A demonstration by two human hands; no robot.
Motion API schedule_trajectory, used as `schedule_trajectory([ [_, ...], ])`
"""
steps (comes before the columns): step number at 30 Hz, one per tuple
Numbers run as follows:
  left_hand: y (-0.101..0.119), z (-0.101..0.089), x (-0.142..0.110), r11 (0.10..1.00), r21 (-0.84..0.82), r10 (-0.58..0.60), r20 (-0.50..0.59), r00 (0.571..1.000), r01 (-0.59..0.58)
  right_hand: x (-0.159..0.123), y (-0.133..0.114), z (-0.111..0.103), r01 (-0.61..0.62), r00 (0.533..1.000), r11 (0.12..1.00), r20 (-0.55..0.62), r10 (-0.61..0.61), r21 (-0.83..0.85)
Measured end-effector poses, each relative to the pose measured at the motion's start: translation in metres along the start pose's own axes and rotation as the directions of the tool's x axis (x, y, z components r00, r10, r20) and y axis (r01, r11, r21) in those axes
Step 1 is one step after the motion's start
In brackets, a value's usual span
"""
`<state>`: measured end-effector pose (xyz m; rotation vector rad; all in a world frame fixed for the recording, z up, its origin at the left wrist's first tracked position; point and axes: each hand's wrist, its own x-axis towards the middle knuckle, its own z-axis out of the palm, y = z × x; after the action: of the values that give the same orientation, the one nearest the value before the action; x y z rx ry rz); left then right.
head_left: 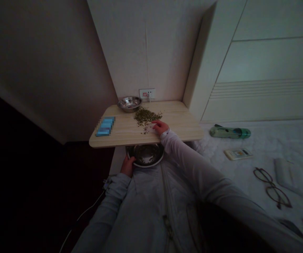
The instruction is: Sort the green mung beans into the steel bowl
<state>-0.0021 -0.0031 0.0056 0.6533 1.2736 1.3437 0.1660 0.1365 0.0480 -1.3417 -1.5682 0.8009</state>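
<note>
A loose heap of small green bits (146,115), perhaps dried husks or seeds, is spread over the pale wooden tabletop (125,130). My right hand (161,127) reaches over the board at the heap's near right side, index finger stretched out and apart from the thumb, with nothing visible held. A few scattered bits lie just left of its fingertips. Below the board's front edge, my left hand (127,166) grips the left rim of a steel bowl (151,163) against my lap. Some green bits lie inside this bowl, whose far part is hidden under the board.
Another steel bowl (130,104) stands at the board's back left, and a phone with a blurred screen (105,126) lies at its left. A wall socket (147,93) is behind. On the bed are a green case (230,132), a second phone (238,154) and glasses (271,187).
</note>
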Motion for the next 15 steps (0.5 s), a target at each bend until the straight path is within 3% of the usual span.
schedule_trajectory([
  [15, -0.0066, -0.0033, 0.0051, 0.998, -0.051, -0.036, -0.007, 0.999, 0.035, -0.0011, -0.0006, -0.0016, -0.056, 0.998, 0.997, 0.001, 0.056, 0.046],
])
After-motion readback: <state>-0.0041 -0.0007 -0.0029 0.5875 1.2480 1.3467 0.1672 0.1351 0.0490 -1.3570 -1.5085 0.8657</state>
